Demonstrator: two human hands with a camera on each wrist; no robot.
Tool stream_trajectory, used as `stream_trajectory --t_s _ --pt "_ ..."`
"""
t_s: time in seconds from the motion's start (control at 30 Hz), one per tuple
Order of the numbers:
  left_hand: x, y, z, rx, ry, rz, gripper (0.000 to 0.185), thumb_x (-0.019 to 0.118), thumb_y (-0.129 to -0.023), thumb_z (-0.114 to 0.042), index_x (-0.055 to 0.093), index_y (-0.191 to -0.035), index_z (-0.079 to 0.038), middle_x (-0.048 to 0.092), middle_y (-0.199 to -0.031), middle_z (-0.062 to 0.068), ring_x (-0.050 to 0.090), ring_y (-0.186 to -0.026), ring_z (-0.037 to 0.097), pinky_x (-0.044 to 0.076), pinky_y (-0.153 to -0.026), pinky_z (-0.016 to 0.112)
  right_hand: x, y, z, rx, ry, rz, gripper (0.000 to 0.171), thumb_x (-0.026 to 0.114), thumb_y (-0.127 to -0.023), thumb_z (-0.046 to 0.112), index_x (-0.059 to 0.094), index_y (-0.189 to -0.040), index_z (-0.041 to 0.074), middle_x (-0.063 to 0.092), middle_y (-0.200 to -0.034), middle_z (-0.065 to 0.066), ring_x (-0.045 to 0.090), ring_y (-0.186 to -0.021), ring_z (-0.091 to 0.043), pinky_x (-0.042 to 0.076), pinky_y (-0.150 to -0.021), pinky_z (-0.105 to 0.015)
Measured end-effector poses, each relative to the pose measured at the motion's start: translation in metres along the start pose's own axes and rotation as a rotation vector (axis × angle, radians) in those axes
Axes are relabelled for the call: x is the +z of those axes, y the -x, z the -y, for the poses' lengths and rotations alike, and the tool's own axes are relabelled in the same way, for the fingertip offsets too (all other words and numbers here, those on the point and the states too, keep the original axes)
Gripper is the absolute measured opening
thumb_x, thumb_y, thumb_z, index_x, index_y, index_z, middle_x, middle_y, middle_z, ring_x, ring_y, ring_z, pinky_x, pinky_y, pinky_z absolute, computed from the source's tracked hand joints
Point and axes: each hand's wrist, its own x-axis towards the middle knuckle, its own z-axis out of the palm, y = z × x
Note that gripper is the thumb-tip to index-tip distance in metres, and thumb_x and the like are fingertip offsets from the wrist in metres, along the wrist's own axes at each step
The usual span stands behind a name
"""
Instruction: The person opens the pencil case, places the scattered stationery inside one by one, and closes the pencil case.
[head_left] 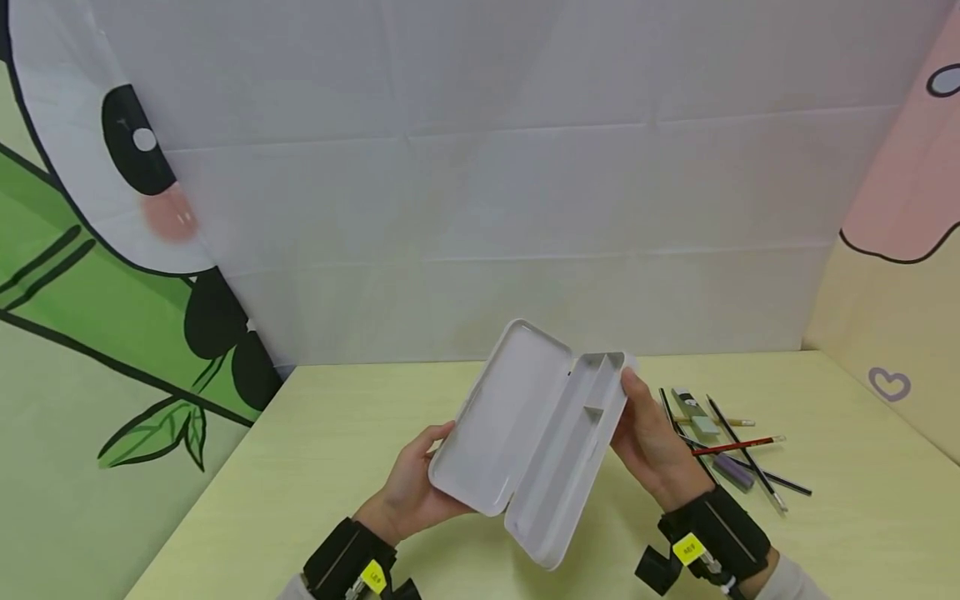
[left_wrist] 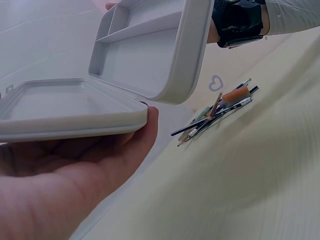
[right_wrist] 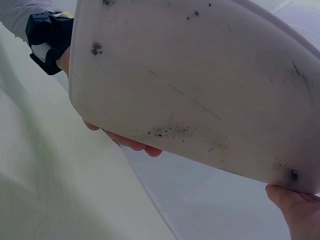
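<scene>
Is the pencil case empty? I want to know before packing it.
Empty. The pencil case is held open, its compartments bare; the pencils lie on the table beside it.

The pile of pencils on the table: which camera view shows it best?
The head view shows the pile of pencils best: seen from above, single pencils and a red one can be told apart, beside the right hand. The left wrist view shows the pile low and bunched together. The right wrist view does not show it; the white case fills it.
</scene>
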Motion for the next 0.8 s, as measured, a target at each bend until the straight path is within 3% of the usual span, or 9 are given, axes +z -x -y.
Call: stream_trajectory --t_s 0.17,0.3,0.47,0.8 --pt "-0.0014 -0.0011 0.0008 0.007 0.018 0.030 0.046 0.016 -0.101 -0.048 0.041 -0.132 -0.025 0.051 -0.122 -0.001 0.049 -0.114 0.017 0.043 -0.102 0.043 -0.0013 0.0003 -0.0010 -0.013 0.000 0.009 0.061 0.038 -0.093 0.062 0.019 -0.142 0.032 0.027 -0.137 0.000 0.030 -0.126 -0.024 0.046 -0.099 -0.025" --pt "-0.0016 -0.0021 0.0023 0.007 0.019 0.013 0.045 0.016 -0.101 -0.049 0.042 -0.130 -0.025 0.052 -0.120 -0.001 0.049 -0.113 0.017 0.043 -0.102 0.043 -0.0030 0.0002 -0.0028 -0.027 -0.019 0.022 0.063 0.039 -0.092 0.062 0.018 -0.143 0.030 0.027 -0.137 0.000 0.025 -0.126 -0.026 0.045 -0.099 -0.025" --pt "-0.0011 -0.0007 0.0026 0.004 0.019 -0.016 0.046 0.017 -0.101 -0.050 0.042 -0.130 -0.025 0.053 -0.118 -0.001 0.050 -0.111 0.018 0.044 -0.100 0.043 -0.0026 0.0005 -0.0024 -0.024 -0.024 0.041 0.063 0.038 -0.092 0.063 0.016 -0.142 0.033 0.025 -0.139 0.000 0.025 -0.128 -0.026 0.046 -0.101 -0.024" --pt "-0.0019 -0.0001 0.0029 0.005 0.033 0.014 0.046 0.014 -0.101 -0.050 0.044 -0.128 -0.026 0.054 -0.117 -0.002 0.051 -0.110 0.017 0.044 -0.099 0.042 -0.0016 0.0020 -0.0014 0.000 -0.039 0.041 0.063 0.035 -0.092 0.064 0.013 -0.144 0.037 0.024 -0.141 0.002 0.024 -0.129 -0.025 0.042 -0.104 -0.028"
